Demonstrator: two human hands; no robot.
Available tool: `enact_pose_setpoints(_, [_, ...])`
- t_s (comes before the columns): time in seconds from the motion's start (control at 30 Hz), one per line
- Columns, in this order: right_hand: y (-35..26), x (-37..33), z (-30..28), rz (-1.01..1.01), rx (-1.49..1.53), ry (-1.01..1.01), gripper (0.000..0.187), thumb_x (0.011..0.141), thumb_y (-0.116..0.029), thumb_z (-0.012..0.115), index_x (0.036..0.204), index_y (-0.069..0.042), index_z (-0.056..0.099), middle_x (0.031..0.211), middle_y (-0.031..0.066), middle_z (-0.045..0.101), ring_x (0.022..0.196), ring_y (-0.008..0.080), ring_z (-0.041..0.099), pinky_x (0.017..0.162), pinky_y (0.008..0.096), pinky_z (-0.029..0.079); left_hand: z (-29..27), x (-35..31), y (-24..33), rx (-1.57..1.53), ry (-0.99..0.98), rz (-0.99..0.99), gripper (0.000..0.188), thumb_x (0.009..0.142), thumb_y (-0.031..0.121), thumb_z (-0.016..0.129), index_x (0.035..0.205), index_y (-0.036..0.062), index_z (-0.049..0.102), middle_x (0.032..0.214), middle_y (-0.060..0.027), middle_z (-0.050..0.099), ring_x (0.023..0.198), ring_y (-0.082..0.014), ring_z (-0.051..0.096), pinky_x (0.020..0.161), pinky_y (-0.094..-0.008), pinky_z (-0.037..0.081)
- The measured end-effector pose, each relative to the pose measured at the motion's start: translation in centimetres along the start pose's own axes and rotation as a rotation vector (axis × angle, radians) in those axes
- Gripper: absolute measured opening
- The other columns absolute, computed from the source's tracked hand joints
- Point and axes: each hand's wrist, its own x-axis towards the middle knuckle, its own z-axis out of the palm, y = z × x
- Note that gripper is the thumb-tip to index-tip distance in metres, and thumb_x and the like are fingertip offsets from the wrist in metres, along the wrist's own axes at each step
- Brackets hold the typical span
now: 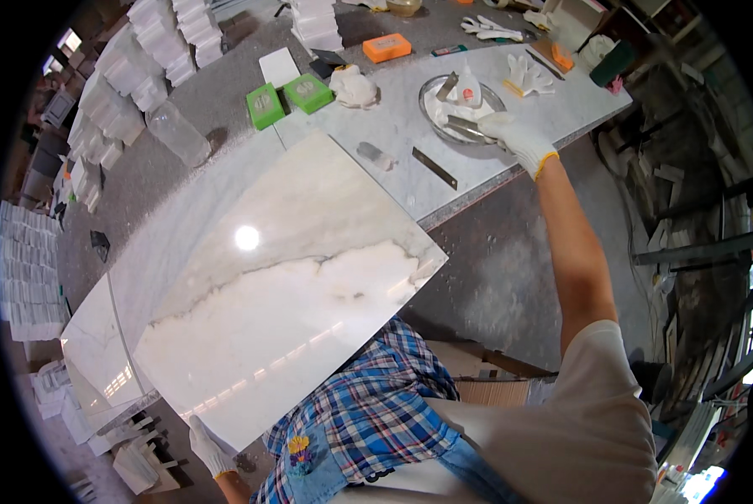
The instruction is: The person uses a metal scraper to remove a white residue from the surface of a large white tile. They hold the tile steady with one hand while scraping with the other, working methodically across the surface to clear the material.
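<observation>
Marble slab: one, pale and veined, polished face up [292, 294]; lies askew on the stone bench top [494, 172], one corner jutting past its edge, near edge beside the checked apron [368, 365].
Left hand: gloved, at the slab's lower-left edge [207, 448]; whether pinching or merely resting cannot be told.
Right hand: gloved, fingers closed around a metal blade [519, 137].
Metal blade: one held, tip over the dish [469, 128].
Dish: one, round, metal, containing white material [427, 94].
Risk, slab: could tip or slide if the jutting corner were pressed, steadied at most by one hand.
Risk, surface: drips from the blade could mark the polish; a dragged edge could scratch it.
Risk, dish: a knock from the blade could upset the squeeze bottle.
Squeeze bottle: one, white, at the dish [469, 90].
Second blade: one, upper part of the dish [446, 86].
Flat metal strip: one, loose on the bench top [434, 168].
Green boxes: two, near the slab's far corner [308, 92].
Crumpled white cloth: one, beside them [354, 87].
Orange box: one, farther back [387, 48].
Loose gloves: two lots, singles or pairs unclear [525, 77].
Clear plastic bottle: one, large, left of the green boxes [177, 134].
White stacks: several, far left, too crowded to count [32, 269].
</observation>
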Motion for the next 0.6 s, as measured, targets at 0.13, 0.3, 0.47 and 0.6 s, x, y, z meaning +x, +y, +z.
enact_pose_setpoints(0.13, [2.1, -1.5, 0.0, -0.086, 0.120, -0.002, 0.032, 0.091, -0.022, 0.071, 0.113, -0.001, 0.073, 0.100, 0.0048, 0.072, 0.089, 0.0128, 0.061, 0.078, 0.0274, 0.048, -0.4, -0.1, 0.0, 0.018, -0.019, 0.001, 0.054, 0.103, 0.043, 0.057, 0.122, -0.0072, 0.062, 0.111, -0.0127, 0.068, 0.096, -0.0224, 0.067, 0.082, -0.0347, 0.056])
enact_pose_setpoints(0.3, [2.2, -7.6, 1.9, -0.009, 0.232, -0.051, 0.025, 0.090, -0.026, 0.073, 0.105, -0.007, 0.075, 0.079, -0.0049, 0.063, 0.064, 0.0037, 0.044, 0.053, 0.0225, 0.031, 0.4, -1.2, 1.2, 0.068, 0.023, -0.018, 0.055, 0.102, 0.045, 0.057, 0.121, -0.0060, 0.063, 0.109, -0.0114, 0.069, 0.097, -0.0215, 0.067, 0.082, -0.0337, 0.056])
enact_pose_setpoints(0.47, [2.7, -15.0, 6.1, 0.039, 0.244, -0.136, 0.029, 0.094, -0.026, 0.068, 0.111, -0.003, 0.073, 0.079, -0.0055, 0.061, 0.062, 0.0016, 0.043, 0.053, 0.0186, 0.032, 0.0, -0.5, 0.7, 0.061, 0.026, -0.052, 0.059, 0.100, 0.048, 0.059, 0.124, -0.0061, 0.062, 0.112, -0.0124, 0.068, 0.096, -0.0223, 0.067, 0.081, -0.0340, 0.057])
enact_pose_setpoints(0.6, [2.9, -18.2, 8.3, 0.136, 0.164, -0.156, 0.028, 0.094, -0.024, 0.064, 0.107, -0.001, 0.073, 0.080, -0.0055, 0.061, 0.064, 0.0019, 0.044, 0.055, 0.0192, 0.034, -0.1, -0.2, 0.8, 0.090, 0.039, -0.042, 0.062, 0.100, 0.049, 0.059, 0.127, -0.0060, 0.061, 0.114, -0.0131, 0.067, 0.096, -0.0224, 0.067, 0.081, -0.0339, 0.056])
